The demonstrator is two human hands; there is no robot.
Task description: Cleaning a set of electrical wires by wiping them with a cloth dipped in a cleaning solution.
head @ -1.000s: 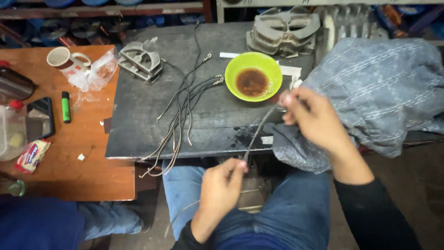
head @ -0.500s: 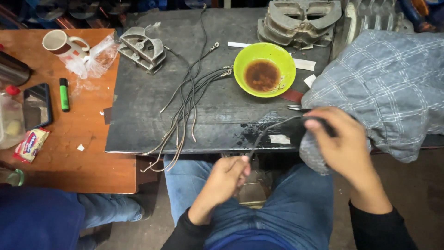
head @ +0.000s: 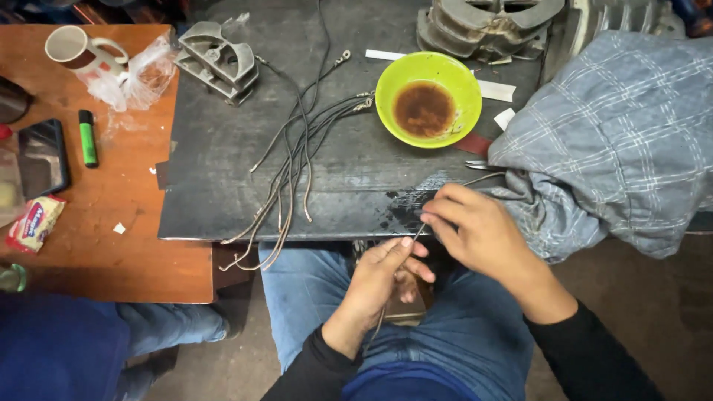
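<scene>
Nearest the camera, the left hand [head: 379,278] is closed, thumb and forefinger pinching a thin wire [head: 417,232] above the lap; the wire's lower end runs down behind that hand and is hard to follow against the jeans. Just beyond, the right hand [head: 475,226] curls its fingers over the same wire at the front edge of the dark table [head: 223,193], gripping it; its fingertips are turned away, so the exact hold is hidden. The wire's far end passes toward a pair of metal tools [head: 481,166], which are mostly covered by a grey checked cloth [head: 616,141] lying over the table's right side and cut off at the frame edge.

Further out, a bundle of loose wires [head: 293,171] sprawls across the table, some ends hanging off the front. Beyond them sits a green bowl [head: 428,99] holding brown liquid. At the back stand grey metal castings [head: 486,26], partly out of view.
</scene>
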